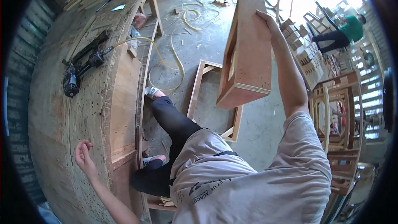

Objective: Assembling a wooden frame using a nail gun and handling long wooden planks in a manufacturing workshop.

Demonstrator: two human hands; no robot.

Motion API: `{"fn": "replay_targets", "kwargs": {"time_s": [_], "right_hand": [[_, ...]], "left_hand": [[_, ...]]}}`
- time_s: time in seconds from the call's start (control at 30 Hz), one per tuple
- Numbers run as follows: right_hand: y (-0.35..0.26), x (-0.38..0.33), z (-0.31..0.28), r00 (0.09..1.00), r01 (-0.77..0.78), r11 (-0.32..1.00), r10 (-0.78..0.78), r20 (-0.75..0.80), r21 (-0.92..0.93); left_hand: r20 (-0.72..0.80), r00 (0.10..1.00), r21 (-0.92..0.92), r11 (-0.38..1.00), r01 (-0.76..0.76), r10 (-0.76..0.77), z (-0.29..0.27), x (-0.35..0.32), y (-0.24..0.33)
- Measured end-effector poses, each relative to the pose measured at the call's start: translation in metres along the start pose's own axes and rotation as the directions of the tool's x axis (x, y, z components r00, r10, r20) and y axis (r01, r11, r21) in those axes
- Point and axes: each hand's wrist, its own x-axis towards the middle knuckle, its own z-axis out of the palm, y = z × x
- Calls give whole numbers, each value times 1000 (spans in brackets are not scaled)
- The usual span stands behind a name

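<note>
Fingers of the right hand (pixel 265 20) are clamped on a long plywood box frame (pixel 244 45) lifted over the concrete floor (pixel 207 37), not yet set down, while the left hand (pixel 84 155), fingers loosely curled and empty, hovers at the desk's (pixel 62 112) near edge, well apart from the nail gun (pixel 83 64).

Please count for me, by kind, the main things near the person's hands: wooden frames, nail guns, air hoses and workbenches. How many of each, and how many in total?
Wooden frames: 2, one box frame held by the right hand, one floor frame
Nail guns: 1
Air hoses: 1, yellow
Workbenches: 1, near the left hand
Total: 5
</note>
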Motion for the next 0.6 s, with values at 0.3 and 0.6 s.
{"fn": "replay_targets", "kwargs": {"time_s": [0.3, 0.6], "right_hand": [[74, 23, 19, 965, -52, 941, 134, 225, -335], [244, -80, 72, 865, 226, 280, 382, 324, -933]], "left_hand": [[-88, 992, 95, 991, 96, -88, 5, -38, -17], [-55, 993, 134, 985, 113, -107, 9, -57, -9]]}}
